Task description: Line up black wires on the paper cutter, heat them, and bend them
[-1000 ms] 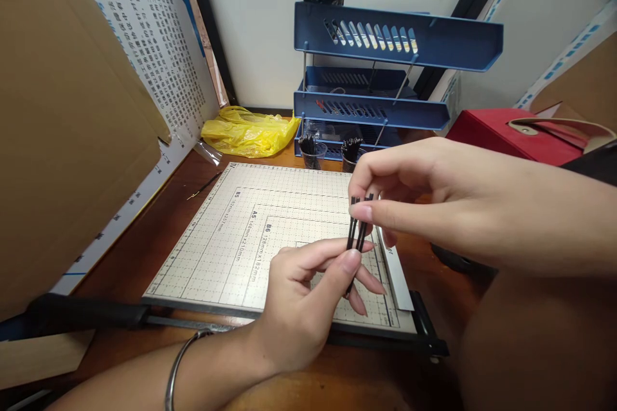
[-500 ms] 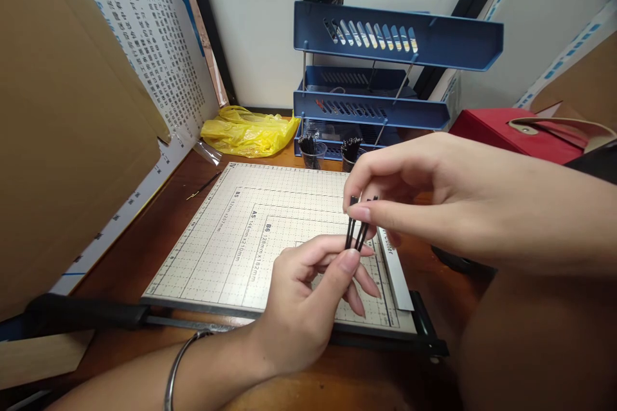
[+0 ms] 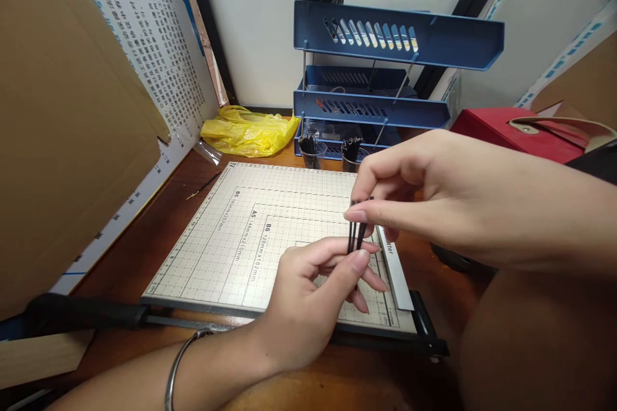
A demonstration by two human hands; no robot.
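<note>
Several thin black sticks (image 3: 355,234) stand roughly upright between my two hands, above the right part of a cream paper cutter board (image 3: 212,237). My left hand (image 3: 318,298) pinches their lower ends between thumb and index finger, its other fingers loosely spread behind. From the right, my right hand (image 3: 409,199) pinches the upper ends between thumb and fingertips. What the sticks are exactly is too small to tell.
Behind the board stand two clear cups (image 3: 315,157) of black sticks, a blue tiered rack (image 3: 395,42) and a yellow plastic bag (image 3: 250,131). A red box (image 3: 491,135) is at right. The cutter's black handle (image 3: 87,313) lies front left.
My left hand has shifted slightly to the right. My right fingertips have also moved a little, and the black sticks between the hands sit closer together.
</note>
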